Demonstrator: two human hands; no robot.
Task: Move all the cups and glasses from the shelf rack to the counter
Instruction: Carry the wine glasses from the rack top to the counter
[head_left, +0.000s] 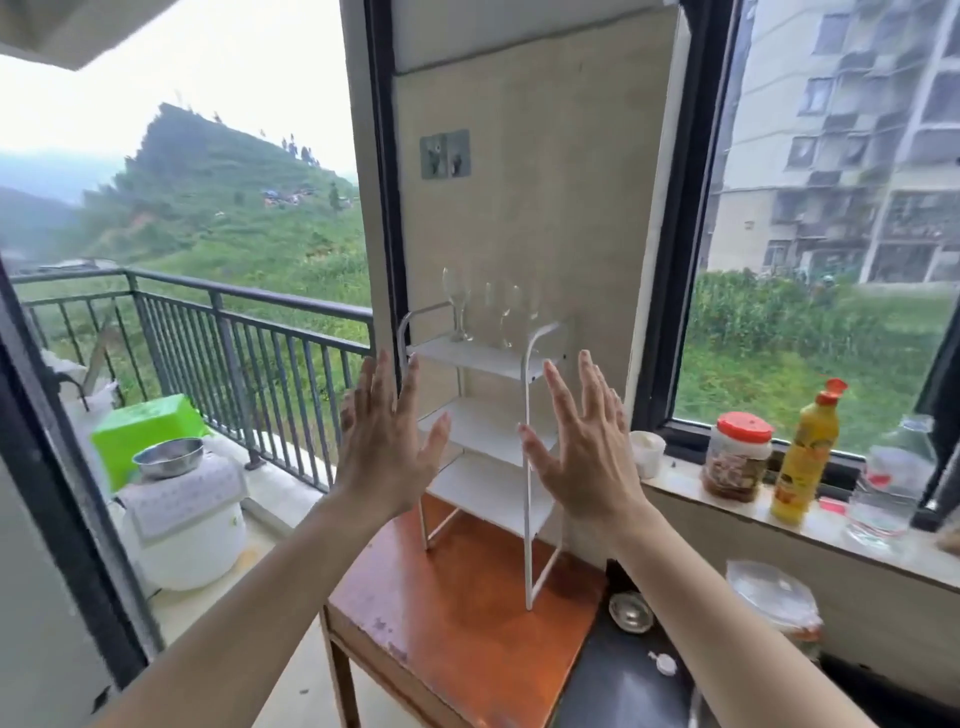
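Observation:
A white three-tier shelf rack (527, 467) stands on a reddish-brown wooden table (447, 623) against the wall. On its top shelf stand clear stemmed glasses: one at the left (457, 304), another further right (508, 312); they are faint against the wall. The two lower shelves look bare. My left hand (387, 441) is raised in front of the rack's left side, fingers spread, holding nothing. My right hand (584, 447) is raised in front of the rack's right side, also spread and empty. Both hands are below the glasses and apart from them.
A dark counter (613, 691) lies right of the table with a small metal bowl (630, 611). On the window sill stand a red-lidded jar (737, 457), a yellow bottle (805, 452), clear bottles and a white cup (647, 452). A balcony railing is at the left.

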